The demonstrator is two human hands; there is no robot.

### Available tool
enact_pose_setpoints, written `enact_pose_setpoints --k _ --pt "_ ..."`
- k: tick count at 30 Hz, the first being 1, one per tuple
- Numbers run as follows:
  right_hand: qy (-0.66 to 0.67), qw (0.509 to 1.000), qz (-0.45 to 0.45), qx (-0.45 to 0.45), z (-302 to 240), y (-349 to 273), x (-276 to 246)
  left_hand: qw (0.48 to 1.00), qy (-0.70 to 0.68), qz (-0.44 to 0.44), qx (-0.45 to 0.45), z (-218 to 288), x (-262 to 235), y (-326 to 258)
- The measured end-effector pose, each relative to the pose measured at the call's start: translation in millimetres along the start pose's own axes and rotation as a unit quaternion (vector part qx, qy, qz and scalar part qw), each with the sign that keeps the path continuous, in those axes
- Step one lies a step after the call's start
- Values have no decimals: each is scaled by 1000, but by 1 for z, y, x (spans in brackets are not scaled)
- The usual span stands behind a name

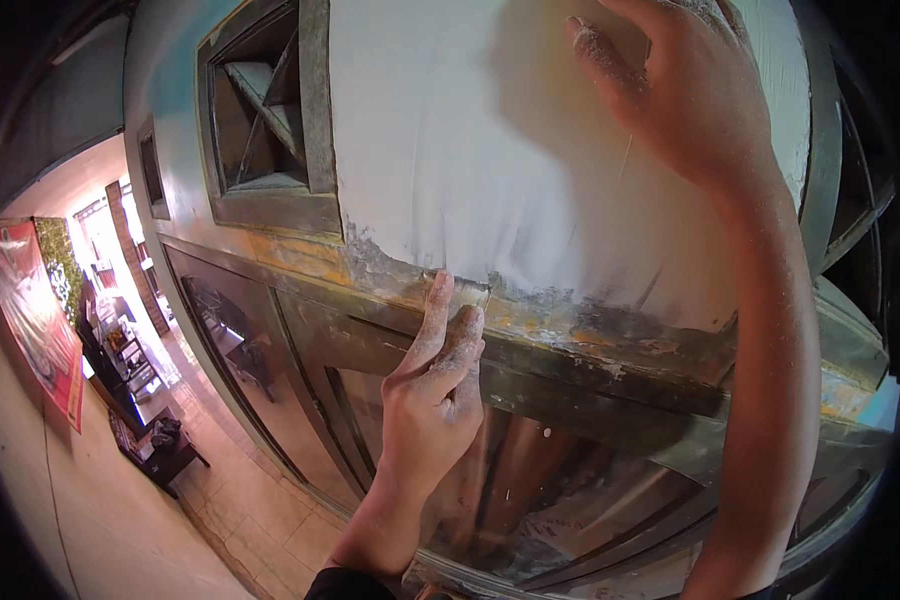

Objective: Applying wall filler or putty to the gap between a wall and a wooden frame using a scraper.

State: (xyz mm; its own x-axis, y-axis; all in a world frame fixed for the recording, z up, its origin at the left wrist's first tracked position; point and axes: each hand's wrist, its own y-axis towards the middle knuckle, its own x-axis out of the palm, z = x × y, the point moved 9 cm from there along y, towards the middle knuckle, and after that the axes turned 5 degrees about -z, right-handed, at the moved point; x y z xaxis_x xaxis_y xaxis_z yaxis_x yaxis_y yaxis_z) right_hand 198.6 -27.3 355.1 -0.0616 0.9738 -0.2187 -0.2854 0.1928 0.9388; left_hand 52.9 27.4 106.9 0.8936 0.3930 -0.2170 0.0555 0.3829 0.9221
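Note:
My left hand (435,375), dusted with white powder, is closed on a small flat scraper blade (470,292). Its fingers press the blade against the lower edge of a white plastered wall panel (420,130), where the smooth coat meets rough, flaking plaster (610,325). Higher up, my right hand (670,80) reaches to the wall with thumb and fingers apart; powder coats its thumb and back. The top frame edge cuts off some of its fingers, and I see nothing held in it. Its shadow falls on the white surface.
A dark wooden ledge (530,375) runs under the plaster, above glazed panels (560,500). A square wooden vent frame (270,110) sits left; another vent (860,200) is right. Far below left are a tiled floor (260,500), a dark table (170,455) and a red banner (35,310).

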Motion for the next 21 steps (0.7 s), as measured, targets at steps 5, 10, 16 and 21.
enact_pose_setpoints --k 5,10,16,21 --pt "-4 999 21 -28 -2 -2 -2 1000 -15 7 -8 -3 3 -4" --pt "5 999 17 -30 -4 -1 -1 1000 -19 0 -6 -2 0 1" --pt "-1 999 29 -32 -2 -3 -1 999 -41 -2 -10 -2 6 -8" --pt "-5 999 23 -30 -5 -2 -3 1000 -20 4 4 -1 2 -2"
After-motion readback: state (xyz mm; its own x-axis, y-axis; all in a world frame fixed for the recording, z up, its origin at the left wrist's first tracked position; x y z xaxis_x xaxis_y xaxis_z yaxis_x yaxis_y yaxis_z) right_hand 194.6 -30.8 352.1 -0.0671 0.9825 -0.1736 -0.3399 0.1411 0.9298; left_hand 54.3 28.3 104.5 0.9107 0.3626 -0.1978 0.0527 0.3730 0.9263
